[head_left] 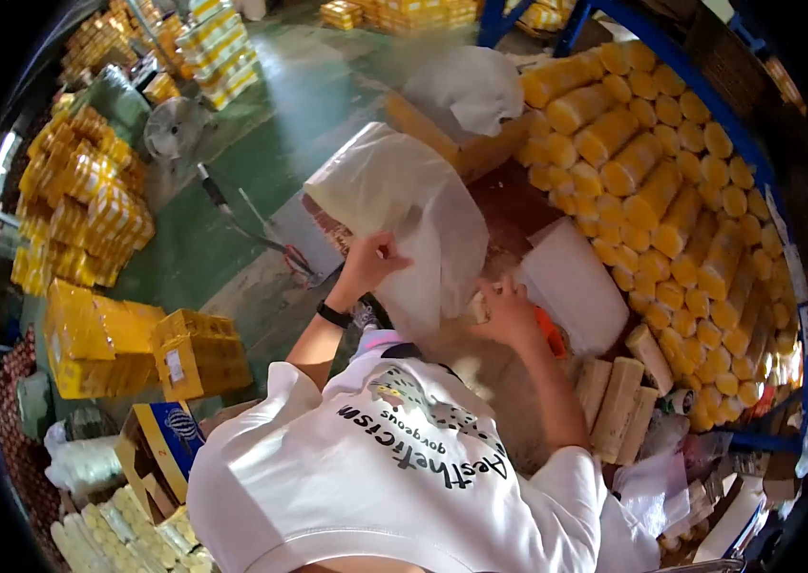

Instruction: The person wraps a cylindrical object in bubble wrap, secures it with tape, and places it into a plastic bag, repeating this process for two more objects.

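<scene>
The green floor (199, 258) carries yellow-taped cartons (103, 339) and a round fan (173, 130).

White T-shirt (404, 468) with black "Aestheticism gorgeous" lettering, black wristband (334, 314).

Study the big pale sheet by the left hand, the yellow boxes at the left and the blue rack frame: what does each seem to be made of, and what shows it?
Pale sheet: probably thin plastic film; glossy, translucent, softly creased.
Yellow boxes: likely cardboard under shiny tape; boxy edges, glare.
Blue rack frame: perhaps painted metal; even colour, straight bars.
</scene>
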The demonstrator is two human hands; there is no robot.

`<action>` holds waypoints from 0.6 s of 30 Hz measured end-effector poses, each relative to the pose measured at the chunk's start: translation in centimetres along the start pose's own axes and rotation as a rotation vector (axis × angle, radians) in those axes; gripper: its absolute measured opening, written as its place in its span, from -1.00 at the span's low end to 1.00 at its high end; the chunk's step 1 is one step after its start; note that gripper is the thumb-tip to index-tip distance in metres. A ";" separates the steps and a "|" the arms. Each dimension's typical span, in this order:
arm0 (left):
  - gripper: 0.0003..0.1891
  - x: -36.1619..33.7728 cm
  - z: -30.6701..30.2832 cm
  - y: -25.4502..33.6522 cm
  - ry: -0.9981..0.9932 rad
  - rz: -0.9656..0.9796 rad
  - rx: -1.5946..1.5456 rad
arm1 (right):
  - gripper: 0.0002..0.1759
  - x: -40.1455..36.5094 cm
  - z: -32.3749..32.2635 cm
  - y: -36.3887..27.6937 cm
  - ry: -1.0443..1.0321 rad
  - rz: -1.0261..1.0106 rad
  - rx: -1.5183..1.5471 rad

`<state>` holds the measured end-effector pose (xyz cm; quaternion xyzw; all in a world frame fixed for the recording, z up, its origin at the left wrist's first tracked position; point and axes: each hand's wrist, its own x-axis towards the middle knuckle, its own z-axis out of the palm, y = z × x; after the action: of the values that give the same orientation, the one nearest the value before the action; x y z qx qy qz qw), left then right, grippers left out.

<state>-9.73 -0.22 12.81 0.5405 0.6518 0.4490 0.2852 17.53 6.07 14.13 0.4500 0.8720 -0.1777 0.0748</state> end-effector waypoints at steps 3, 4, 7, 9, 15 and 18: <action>-0.65 -0.9 -2.5 -2.2 0.137 0.049 0.033 | -0.14 0.3 1.0 3.3 0.165 -0.102 0.117; -0.66 -1.1 -3.5 -2.4 0.179 0.044 0.006 | -0.15 0.7 1.0 5.0 0.178 -0.135 0.233; -0.73 -2.0 -5.2 -2.2 0.300 0.076 -0.004 | -0.20 1.9 1.5 10.9 0.213 -0.031 0.740; -0.80 -2.4 -5.4 -0.7 0.396 0.156 0.097 | -0.20 1.3 2.1 12.8 0.267 0.165 1.296; -0.99 -2.6 -6.0 -4.0 0.625 0.030 -0.258 | -0.28 -1.6 1.7 13.4 0.505 -0.091 1.855; -0.96 -2.1 -8.1 -6.1 0.786 0.087 -0.238 | -0.34 -0.6 2.7 9.1 0.940 -0.050 2.248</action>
<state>-18.86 -4.56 10.58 0.3183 0.6313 0.7050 0.0558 25.19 9.47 9.59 0.2677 0.1829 -0.6548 -0.6827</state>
